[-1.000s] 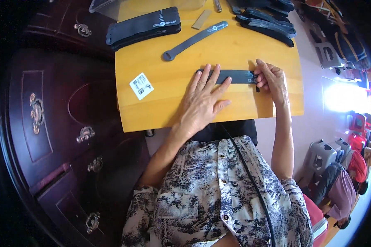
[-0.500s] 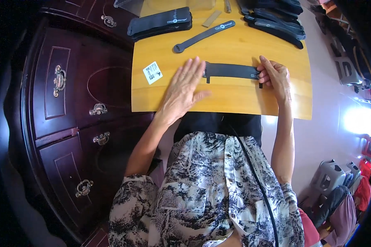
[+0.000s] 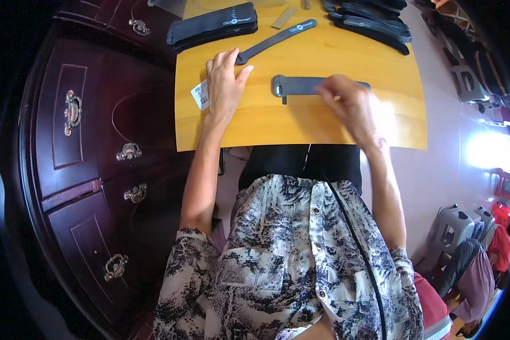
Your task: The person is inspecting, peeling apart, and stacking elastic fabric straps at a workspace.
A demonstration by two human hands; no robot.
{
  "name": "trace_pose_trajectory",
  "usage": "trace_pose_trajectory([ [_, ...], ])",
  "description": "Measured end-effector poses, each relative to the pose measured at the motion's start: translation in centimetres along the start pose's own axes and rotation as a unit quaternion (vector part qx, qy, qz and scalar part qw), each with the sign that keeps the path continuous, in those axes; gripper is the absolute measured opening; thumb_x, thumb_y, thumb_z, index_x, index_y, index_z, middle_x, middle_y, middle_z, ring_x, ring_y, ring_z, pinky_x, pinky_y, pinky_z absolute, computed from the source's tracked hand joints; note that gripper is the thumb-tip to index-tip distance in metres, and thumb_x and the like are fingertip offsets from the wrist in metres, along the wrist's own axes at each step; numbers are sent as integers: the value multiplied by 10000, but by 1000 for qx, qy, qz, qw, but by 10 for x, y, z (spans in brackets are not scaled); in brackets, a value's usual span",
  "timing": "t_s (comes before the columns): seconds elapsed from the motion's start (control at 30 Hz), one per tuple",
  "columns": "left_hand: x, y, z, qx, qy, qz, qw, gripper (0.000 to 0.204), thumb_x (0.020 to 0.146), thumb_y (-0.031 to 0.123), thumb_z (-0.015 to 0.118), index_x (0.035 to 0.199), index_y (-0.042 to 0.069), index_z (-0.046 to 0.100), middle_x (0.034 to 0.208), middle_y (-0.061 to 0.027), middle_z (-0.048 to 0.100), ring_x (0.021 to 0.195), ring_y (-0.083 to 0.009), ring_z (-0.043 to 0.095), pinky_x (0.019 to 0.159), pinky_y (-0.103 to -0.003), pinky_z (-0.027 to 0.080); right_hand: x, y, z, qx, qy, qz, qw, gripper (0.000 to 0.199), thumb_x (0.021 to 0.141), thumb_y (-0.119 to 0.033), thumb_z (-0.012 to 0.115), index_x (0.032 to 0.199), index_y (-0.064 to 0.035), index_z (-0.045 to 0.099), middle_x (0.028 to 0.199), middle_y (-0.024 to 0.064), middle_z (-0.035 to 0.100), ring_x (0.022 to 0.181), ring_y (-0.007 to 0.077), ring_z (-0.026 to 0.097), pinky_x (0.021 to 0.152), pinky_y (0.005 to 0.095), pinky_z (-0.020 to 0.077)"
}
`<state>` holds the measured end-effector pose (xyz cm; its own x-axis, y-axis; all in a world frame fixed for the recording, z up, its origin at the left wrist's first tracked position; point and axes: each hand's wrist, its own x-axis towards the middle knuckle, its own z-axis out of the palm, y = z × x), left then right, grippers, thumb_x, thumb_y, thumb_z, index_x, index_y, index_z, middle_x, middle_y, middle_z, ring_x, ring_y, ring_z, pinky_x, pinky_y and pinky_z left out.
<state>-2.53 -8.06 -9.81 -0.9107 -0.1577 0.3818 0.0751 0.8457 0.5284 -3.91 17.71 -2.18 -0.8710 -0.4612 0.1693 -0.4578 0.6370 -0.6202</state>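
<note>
A dark grey strap lies crosswise on the yellow tabletop, with a slotted, rounded end at its left. My right hand hovers over or touches its right part; motion smears the fingers, so their hold is unclear. Farther back, a second narrow grey strap lies slantwise. My left hand is beside that strap's rounded near end, fingers stretched out and thumb apart. The left hand partly covers a white printed sticker on the table. A small black mark shows just below the slotted end.
At the back left of the yellow table sits a stack of dark straps. More dark straps pile up at the back right, and a small tan strip lies between. Dark wooden drawers stand left; a grey stool is at right.
My left hand has left the middle strap's end and moved left and away, toward the slanted strap. My right hand has slid left over the middle strap, whose slotted end is now uncovered.
</note>
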Motion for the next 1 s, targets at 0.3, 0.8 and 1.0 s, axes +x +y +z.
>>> trace_pose_trajectory([
  [0.3,-2,23,-9,5,22,-10,1000,348,778,118,697,1080,-10,581,1072,-157,554,968,-335,501,857,-408,415,-6,-24,71,-205,-111,-104,967,137,837,-165,550,828,-30,568,716,140,623,618,291,647,522,364,507],
  [0.8,-26,108,-38,-541,-33,-255,801,366,872,29,609,1218,-21,500,1019,-79,603,919,-131,598,848,-247,467,19,-34,-3,200,-38,40,978,143,837,-167,642,883,-41,594,779,109,599,612,258,612,577,326,502],
  [1.0,-36,121,-50,-509,-38,-197,837,382,883,-31,565,1259,-1,501,1087,-59,571,952,-103,574,824,-230,477,11,-52,-4,220,17,-23,975,125,823,-113,653,891,-19,604,863,96,598,640,206,626,570,297,510],
])
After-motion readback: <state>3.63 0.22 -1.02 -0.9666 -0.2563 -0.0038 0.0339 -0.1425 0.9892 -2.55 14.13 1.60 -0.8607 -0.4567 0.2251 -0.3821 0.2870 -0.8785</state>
